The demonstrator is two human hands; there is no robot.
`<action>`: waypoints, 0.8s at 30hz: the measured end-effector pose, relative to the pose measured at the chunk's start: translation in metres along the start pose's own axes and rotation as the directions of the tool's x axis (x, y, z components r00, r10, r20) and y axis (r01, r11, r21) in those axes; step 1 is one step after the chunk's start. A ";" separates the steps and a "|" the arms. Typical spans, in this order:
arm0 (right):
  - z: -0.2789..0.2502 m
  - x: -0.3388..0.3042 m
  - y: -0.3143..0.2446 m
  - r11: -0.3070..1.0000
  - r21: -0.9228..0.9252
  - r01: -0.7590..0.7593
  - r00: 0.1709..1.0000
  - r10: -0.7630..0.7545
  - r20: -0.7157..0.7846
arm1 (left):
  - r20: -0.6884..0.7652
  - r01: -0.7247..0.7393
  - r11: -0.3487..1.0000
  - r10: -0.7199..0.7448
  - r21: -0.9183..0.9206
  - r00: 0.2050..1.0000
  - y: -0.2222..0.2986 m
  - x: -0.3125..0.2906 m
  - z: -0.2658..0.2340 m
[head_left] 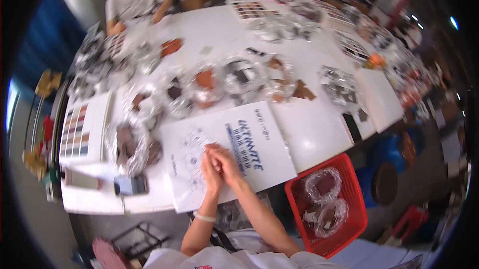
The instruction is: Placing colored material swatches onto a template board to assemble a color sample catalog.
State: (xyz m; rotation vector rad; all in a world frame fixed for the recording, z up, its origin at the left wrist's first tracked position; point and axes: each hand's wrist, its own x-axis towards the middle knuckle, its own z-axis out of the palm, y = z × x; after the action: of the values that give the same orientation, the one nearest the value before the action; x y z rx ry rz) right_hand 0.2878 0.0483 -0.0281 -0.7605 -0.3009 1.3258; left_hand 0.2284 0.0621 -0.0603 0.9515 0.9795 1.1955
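My left hand [211,173] and my right hand [225,163] are brought together, fingers closed against each other; whatever may lie between them is hidden and blurred. Both are over a large white folder-like board [277,157] with blue and black print, which lies slanted at the table's near edge. Clear plastic bags with swatch-like pieces curve around its far and left sides: a brown one [127,142] nearest on the left, an orange-brown one [205,80] and a dark one [242,75] farther back. Loose brown pieces [303,91] lie right of the bags.
A red plastic basket [360,194] with bagged pieces stands at my right. On the left lie a colour sample board [70,152], a phone-like object [130,185] and a pale cylinder [82,179]. Two people [137,0] work across the white table [319,142]. More bags crowd the far right.
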 end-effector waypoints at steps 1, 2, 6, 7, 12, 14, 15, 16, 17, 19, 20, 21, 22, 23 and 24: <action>0.008 -0.010 -0.012 0.996 -0.051 0.068 0.997 -0.070 -0.039 | -0.021 -0.004 0.991 0.007 0.136 1.000 0.024 -0.016 0.012; 0.015 -0.017 -0.019 0.960 -0.179 0.215 0.977 -0.212 0.032 | -0.128 0.002 0.989 0.017 0.149 0.992 0.032 -0.019 0.016; 0.103 -0.081 -0.071 0.862 0.119 0.493 0.726 -0.483 0.490 | 0.319 0.079 0.996 -0.064 -0.034 0.946 0.034 -0.001 -0.007; 0.121 -0.095 -0.088 0.851 0.204 0.483 0.618 -0.497 0.609 | 0.288 0.086 0.996 -0.075 -0.024 0.955 0.032 -0.003 -0.009; 0.171 -0.103 -0.126 0.853 0.315 0.416 0.374 -0.476 0.796 | 0.419 -0.160 0.953 0.038 0.258 0.907 0.019 -0.011 -0.003; 0.175 -0.089 -0.131 0.855 0.326 0.404 0.269 -0.451 0.851 | 0.384 -0.202 0.943 0.090 0.263 0.919 0.015 -0.010 -0.001; 0.176 -0.083 -0.131 0.860 0.325 0.393 0.230 -0.434 0.871 | 0.389 -0.197 0.941 0.078 0.276 0.918 0.014 -0.013 -0.002; 0.177 -0.078 -0.132 0.862 0.325 0.388 0.184 -0.418 0.890 | 0.399 -0.199 0.937 0.072 0.287 0.914 0.016 -0.013 -0.001; 0.178 -0.074 -0.131 0.863 0.336 0.377 0.173 -0.422 0.890 | 0.405 -0.218 0.924 0.077 0.315 0.911 0.016 -0.013 0.000; 0.180 -0.067 -0.130 0.824 0.383 0.418 0.124 -0.470 0.874 | 0.400 -0.217 0.919 0.072 0.330 0.914 0.019 -0.014 0.000; 0.182 -0.064 -0.130 0.823 0.396 0.408 0.115 -0.477 0.872 | 0.406 -0.206 0.919 0.056 0.337 0.912 0.020 -0.014 0.000; 0.185 -0.060 -0.131 0.820 0.398 0.411 0.111 -0.478 0.871 | 0.393 -0.191 0.926 0.052 0.325 0.918 0.020 -0.015 0.001; 0.186 -0.057 -0.133 0.817 0.396 0.419 0.109 -0.479 0.871 | 0.390 -0.198 0.921 0.055 0.334 0.919 0.021 -0.015 0.003; 0.183 -0.053 -0.132 0.813 0.407 0.416 0.105 -0.487 0.867 | 0.399 -0.191 0.923 0.046 0.333 0.916 0.021 -0.015 0.004; 0.177 -0.048 -0.130 0.808 0.431 0.402 0.056 -0.492 0.869 | 0.409 -0.184 0.925 0.035 0.331 0.912 0.020 -0.013 0.006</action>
State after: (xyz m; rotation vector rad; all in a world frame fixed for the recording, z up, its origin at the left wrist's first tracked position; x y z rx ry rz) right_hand 0.2679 0.0547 0.1962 0.4264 -1.4183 0.9860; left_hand 0.2270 0.0508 -0.0381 1.4996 0.8358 0.8716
